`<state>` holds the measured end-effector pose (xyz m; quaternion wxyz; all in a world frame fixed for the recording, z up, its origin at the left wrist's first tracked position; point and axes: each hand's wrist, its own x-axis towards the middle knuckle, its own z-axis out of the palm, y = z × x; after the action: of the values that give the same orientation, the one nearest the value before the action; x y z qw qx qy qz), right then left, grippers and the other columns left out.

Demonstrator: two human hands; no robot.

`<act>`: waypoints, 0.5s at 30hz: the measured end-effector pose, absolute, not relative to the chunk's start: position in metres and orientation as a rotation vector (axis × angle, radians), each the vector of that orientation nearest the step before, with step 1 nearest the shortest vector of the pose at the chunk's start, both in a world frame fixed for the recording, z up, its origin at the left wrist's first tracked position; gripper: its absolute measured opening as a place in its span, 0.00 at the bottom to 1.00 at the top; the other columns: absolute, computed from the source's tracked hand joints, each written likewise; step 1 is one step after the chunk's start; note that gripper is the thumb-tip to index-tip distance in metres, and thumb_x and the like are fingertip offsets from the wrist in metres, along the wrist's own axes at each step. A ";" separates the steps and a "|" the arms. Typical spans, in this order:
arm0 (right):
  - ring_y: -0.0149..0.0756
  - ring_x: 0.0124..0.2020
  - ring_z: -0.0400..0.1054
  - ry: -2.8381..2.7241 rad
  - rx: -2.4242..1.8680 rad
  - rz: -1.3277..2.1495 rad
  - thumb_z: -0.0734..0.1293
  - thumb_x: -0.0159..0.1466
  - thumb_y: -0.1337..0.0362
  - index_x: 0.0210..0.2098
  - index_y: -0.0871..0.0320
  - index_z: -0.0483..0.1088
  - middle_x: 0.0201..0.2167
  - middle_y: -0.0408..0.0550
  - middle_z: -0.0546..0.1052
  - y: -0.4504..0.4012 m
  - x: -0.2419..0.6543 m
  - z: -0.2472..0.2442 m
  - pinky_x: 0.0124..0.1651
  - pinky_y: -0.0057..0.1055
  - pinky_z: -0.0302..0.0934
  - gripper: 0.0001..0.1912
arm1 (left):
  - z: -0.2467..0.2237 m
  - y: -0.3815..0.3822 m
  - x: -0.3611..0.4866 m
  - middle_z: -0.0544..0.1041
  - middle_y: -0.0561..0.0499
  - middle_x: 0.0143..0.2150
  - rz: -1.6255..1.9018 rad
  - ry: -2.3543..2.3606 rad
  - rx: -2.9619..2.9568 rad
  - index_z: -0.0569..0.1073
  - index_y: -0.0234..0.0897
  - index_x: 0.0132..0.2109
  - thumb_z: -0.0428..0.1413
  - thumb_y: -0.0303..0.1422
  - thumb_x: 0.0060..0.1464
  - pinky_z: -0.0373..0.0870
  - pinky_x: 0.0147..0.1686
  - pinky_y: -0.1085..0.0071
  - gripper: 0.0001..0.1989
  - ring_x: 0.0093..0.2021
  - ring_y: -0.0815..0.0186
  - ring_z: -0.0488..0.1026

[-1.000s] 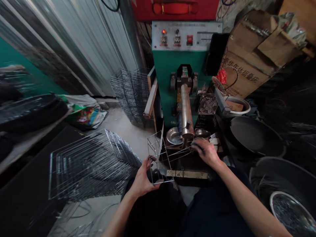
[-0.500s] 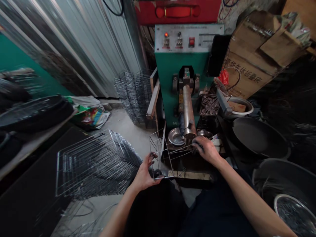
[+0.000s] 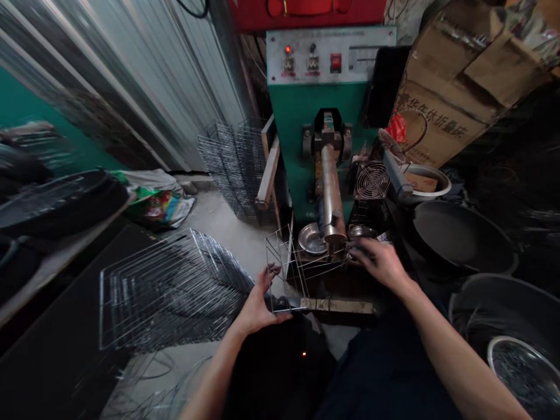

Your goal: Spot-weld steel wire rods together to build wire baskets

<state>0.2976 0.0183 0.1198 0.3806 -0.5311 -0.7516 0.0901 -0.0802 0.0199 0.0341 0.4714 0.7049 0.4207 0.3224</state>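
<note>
Checking your left hand (image 3: 258,309): it closes around the lower corner of the wire basket frame (image 3: 278,234), with the fingers up behind the rods. You have the frame standing upright, its far side reaching toward the steel welding arm (image 3: 331,192) of the green spot-welding machine (image 3: 297,116).

And your right hand (image 3: 378,265)? Its fingers curl over the wire ends right by that arm, though I cannot tell from this view whether they pinch them.

Then you want a firm hold low on the frame, so it cannot twist, and those wire ends lying straight against the rods.

Agreed. You also have a stack of finished-looking wire racks (image 3: 175,291) just beside your left wrist, so mind your elbow there.
</note>
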 end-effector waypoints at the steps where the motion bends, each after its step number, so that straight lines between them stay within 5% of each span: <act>1: 0.40 0.39 0.78 -1.845 -1.427 0.248 0.65 0.71 0.56 0.44 0.55 0.78 0.40 0.49 0.84 0.007 0.315 0.119 0.44 0.31 0.70 0.13 | 0.032 0.018 -0.080 0.56 0.30 0.74 0.775 1.015 1.704 0.39 0.46 0.74 0.75 0.48 0.37 0.51 0.71 0.34 0.70 0.75 0.37 0.54; 5: 0.48 0.35 0.79 -1.431 -1.959 0.160 0.65 0.66 0.44 0.40 0.52 0.78 0.35 0.54 0.83 -0.079 0.427 0.084 0.35 0.38 0.70 0.19 | 0.021 0.010 -0.077 0.45 0.30 0.78 0.727 0.996 1.611 0.29 0.49 0.75 0.75 0.52 0.37 0.51 0.70 0.33 0.75 0.77 0.36 0.46; 10: 0.68 0.17 0.68 -0.854 -2.625 0.123 0.65 0.47 0.40 0.16 0.41 0.61 0.13 0.58 0.68 -0.232 0.563 -0.026 0.24 0.62 0.62 0.16 | 0.020 0.009 -0.069 0.50 0.32 0.77 0.720 1.077 1.510 0.34 0.48 0.76 0.73 0.51 0.42 0.56 0.70 0.38 0.69 0.77 0.39 0.48; 15: 0.81 0.26 0.74 -0.520 -2.793 0.542 0.61 0.35 0.46 0.07 0.46 0.51 0.11 0.62 0.66 -0.304 0.580 -0.106 0.33 0.67 0.66 0.16 | 0.022 -0.007 -0.069 0.57 0.29 0.73 0.738 1.134 1.528 0.44 0.42 0.75 0.72 0.50 0.41 0.53 0.71 0.38 0.64 0.76 0.37 0.53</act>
<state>0.5795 -0.3044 -0.1060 0.1243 -0.9582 -0.1782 0.1859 -0.0690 -0.0066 0.0222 0.5230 0.6383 0.4735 0.3080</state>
